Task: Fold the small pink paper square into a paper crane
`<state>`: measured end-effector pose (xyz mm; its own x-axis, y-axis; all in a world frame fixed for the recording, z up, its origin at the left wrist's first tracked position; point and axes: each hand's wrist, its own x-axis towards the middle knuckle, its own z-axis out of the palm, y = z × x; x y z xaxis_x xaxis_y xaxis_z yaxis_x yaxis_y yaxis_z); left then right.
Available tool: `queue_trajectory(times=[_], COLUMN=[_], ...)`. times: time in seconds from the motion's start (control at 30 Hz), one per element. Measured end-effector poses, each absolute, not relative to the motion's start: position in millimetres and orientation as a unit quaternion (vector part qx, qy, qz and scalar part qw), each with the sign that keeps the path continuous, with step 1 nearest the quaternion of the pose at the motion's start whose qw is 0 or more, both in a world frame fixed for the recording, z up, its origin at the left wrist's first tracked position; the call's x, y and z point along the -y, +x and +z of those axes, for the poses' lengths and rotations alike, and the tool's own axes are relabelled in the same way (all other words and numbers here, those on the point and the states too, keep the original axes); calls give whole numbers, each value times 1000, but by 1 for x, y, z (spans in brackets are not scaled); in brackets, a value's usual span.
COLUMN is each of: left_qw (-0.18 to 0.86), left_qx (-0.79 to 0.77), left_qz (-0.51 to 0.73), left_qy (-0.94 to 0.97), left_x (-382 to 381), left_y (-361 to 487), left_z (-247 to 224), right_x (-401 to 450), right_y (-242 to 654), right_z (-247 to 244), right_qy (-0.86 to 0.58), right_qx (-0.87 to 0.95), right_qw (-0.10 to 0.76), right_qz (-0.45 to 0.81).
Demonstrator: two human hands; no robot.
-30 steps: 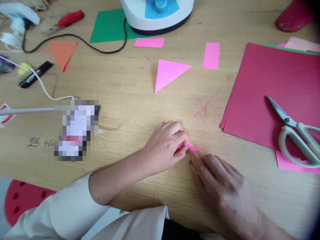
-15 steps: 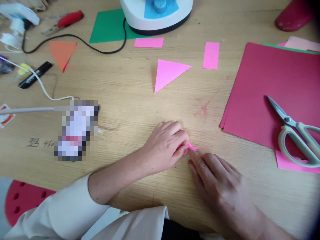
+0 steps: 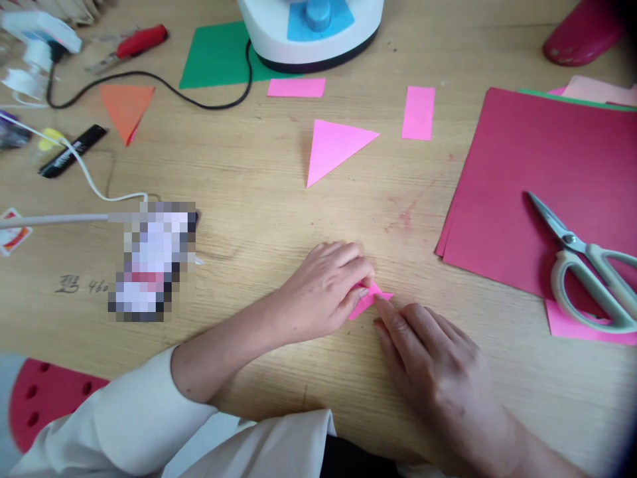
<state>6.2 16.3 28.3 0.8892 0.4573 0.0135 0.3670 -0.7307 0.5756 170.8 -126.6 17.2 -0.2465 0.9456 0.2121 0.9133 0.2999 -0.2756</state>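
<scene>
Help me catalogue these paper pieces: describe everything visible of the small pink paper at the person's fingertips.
The pink paper is bright, thin-looking and apparently folded. One pointed end juts right; another part slants toward the lower left. The left hand pinches it between thumb and fingers, hiding some of it, and the right hand touches it with the index finger. It is at the wooden table; whether it lies flat is unclear.

White machine (image 3: 318, 54) with blue knob (image 3: 318, 14), top centre, partly over green sheet (image 3: 213, 56). Black cord (image 3: 213, 106) loops left. Red-handled tool (image 3: 142, 41) upper left. Pixelated phone (image 3: 152, 265) left on surface (image 3: 249, 219). Scissors (image 3: 570, 240) right, on dark red sheets (image 3: 497, 172).
</scene>
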Motion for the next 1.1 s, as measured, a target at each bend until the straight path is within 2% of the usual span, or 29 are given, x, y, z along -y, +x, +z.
queue_trajectory(times=[0.37, 1.1], left_qw=[266, 286], left_qx=[-249, -273], left_qz=[62, 78], left_qy=[929, 915], left_x=[-11, -7], left_y=[11, 12], left_z=[28, 28], right_x=[127, 127], right_y=[171, 170], right_z=[16, 15], right_qy=[-589, -584], right_qx=[787, 795], right_qw=[177, 163], right_qz=[39, 21])
